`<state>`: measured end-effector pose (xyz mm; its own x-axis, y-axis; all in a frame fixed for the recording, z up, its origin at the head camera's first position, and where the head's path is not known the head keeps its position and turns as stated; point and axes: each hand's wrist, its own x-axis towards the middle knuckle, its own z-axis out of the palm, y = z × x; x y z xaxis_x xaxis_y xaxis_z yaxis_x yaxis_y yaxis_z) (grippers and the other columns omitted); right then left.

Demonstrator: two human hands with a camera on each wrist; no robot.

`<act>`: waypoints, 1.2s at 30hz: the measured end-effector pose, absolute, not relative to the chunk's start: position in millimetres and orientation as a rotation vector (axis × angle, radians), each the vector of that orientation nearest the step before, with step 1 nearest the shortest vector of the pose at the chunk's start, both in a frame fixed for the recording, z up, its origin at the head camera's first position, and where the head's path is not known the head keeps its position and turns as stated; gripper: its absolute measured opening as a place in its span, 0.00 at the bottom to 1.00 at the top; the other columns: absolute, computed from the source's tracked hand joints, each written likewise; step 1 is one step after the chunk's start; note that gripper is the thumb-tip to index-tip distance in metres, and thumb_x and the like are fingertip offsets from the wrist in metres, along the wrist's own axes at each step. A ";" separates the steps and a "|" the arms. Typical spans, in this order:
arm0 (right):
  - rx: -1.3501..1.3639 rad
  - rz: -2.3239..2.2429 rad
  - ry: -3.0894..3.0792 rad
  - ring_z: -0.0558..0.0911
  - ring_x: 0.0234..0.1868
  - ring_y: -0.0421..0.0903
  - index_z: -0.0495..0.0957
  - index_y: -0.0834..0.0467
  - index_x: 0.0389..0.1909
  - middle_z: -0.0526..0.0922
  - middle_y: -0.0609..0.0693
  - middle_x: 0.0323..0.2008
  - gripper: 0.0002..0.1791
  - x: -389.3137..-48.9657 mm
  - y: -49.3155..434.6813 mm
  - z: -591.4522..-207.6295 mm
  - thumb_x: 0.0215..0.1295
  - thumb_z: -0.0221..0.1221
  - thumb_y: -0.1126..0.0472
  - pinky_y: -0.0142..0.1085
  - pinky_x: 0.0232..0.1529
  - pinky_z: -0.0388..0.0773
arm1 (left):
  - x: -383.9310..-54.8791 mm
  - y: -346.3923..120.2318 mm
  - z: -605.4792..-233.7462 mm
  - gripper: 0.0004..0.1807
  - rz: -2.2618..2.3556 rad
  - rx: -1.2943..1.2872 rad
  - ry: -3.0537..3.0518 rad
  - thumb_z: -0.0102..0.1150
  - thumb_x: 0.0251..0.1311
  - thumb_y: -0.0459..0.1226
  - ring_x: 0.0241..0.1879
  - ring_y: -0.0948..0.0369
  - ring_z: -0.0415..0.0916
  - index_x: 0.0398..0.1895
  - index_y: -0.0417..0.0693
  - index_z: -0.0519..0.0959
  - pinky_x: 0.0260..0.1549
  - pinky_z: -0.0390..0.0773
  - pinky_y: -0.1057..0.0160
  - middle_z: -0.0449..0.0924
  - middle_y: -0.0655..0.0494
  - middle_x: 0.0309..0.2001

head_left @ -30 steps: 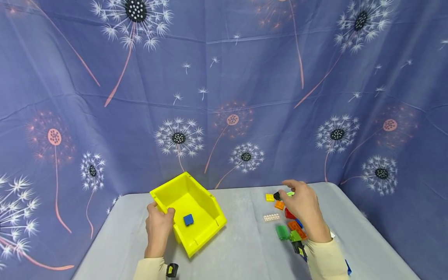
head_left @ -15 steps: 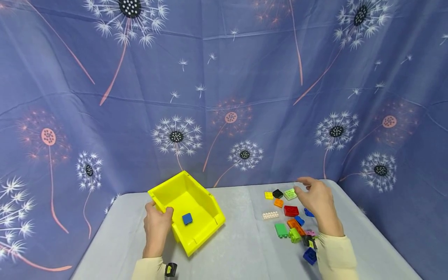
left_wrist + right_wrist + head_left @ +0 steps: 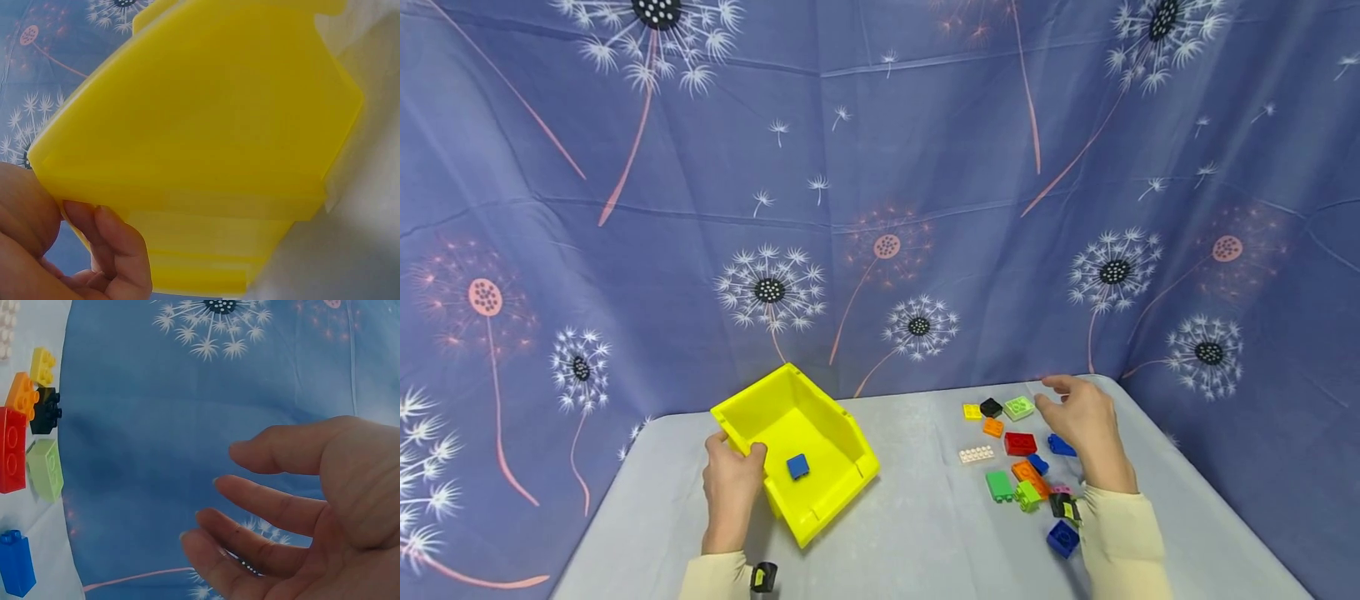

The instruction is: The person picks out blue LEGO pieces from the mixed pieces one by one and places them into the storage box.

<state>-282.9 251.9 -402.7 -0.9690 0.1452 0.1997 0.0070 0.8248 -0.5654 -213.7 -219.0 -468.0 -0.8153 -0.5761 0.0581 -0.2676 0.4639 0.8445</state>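
Observation:
My left hand (image 3: 730, 487) grips the side rim of a yellow bin (image 3: 842, 442), thumb over the edge and fingers underneath, as the left wrist view shows. The bin is tilted, and a single blue brick (image 3: 798, 467) lies inside it. To the right, my right hand (image 3: 1084, 425) hovers with its fingers spread and nothing between them. Its fingertips are nearest a light green brick (image 3: 1019, 407). In the right wrist view a blue brick (image 3: 17, 564) and a red brick (image 3: 12, 450) lie off to the left of that hand.
Around the right hand lie a black brick (image 3: 991, 407), a white brick (image 3: 976, 454), a green brick (image 3: 999, 486), an orange brick (image 3: 1030, 479), a dark blue brick (image 3: 1063, 539) and several others. A dandelion-print curtain (image 3: 880, 167) hangs behind the table (image 3: 917, 533).
My right hand has drawn back to the right from over the bricks, uncovering the red, light green and blue ones. The left hand keeps its grip on the bin.

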 end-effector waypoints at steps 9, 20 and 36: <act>-0.171 0.870 -2.824 0.77 0.56 0.69 0.79 0.65 0.62 0.79 0.71 0.60 0.25 -285.4 259.3 -409.4 0.70 0.59 0.54 0.64 0.54 0.74 | -214.4 -216.9 -467.4 0.41 -1.312 0.738 -2.376 0.56 0.64 0.40 0.23 0.54 0.75 0.75 0.31 0.53 0.20 0.72 0.60 0.75 0.43 0.32; -0.196 0.897 -2.887 0.77 0.56 0.70 0.77 0.66 0.64 0.76 0.72 0.62 0.27 -291.0 268.9 -412.9 0.71 0.59 0.53 0.63 0.52 0.77 | -215.3 -218.4 -466.6 0.40 -1.290 0.745 -2.391 0.56 0.64 0.41 0.23 0.54 0.74 0.75 0.31 0.55 0.20 0.71 0.60 0.75 0.44 0.32; -0.374 0.863 -3.104 0.77 0.52 0.68 0.72 0.67 0.67 0.73 0.74 0.62 0.32 -312.0 285.2 -441.5 0.69 0.61 0.52 0.63 0.54 0.77 | -217.6 -220.3 -467.7 0.41 -1.278 0.731 -2.386 0.56 0.63 0.41 0.21 0.54 0.72 0.75 0.31 0.55 0.20 0.70 0.59 0.74 0.46 0.30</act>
<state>-312.0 285.2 -441.5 -0.9682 0.1933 -0.1585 0.2474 0.8323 -0.4960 -217.6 -220.3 -467.7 -0.8111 -0.5826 0.0512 -0.2802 0.4639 0.8404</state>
